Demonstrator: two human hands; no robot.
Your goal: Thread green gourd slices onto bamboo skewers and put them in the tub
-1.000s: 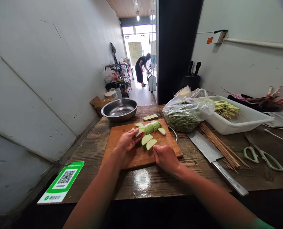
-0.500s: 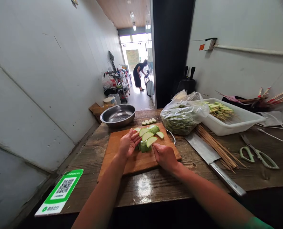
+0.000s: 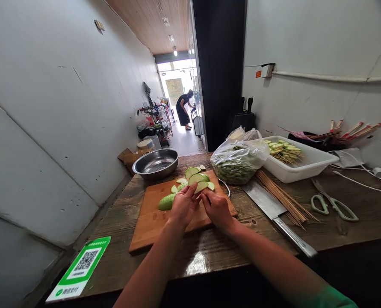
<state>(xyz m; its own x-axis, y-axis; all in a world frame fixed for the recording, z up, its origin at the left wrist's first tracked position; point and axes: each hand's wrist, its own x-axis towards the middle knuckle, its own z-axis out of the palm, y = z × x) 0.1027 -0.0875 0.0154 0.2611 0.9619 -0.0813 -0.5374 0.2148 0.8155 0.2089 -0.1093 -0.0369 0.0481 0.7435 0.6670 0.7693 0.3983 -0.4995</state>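
Half-round slices of green-skinned zucchini [image 3: 192,172] stand in a row above the cutting board [image 3: 152,222], threaded on a thin skewer that is mostly hidden. My left hand [image 3: 183,207] is closed, its thumb and fingers pinching the nearest zucchini slice [image 3: 201,187]. Close beside it, my right hand [image 3: 217,209] is a fist around the skewer's near end. A sliced zucchini piece [image 3: 166,202] lies on the board left of my left hand. Loose slices [image 3: 181,181] lie behind the hands.
A steel bowl [image 3: 156,164] stands behind the board. To the right are a bag of green vegetables [image 3: 238,162], a cleaver [image 3: 267,201], bamboo skewers [image 3: 282,196], scissors [image 3: 333,201] and a white tray [image 3: 301,171] of skewered slices. A person [image 3: 184,109] bends far back.
My left hand has gone from open beside the slices to pinching the nearest one, uncovering the cut piece on the board. The view has shifted somewhat.
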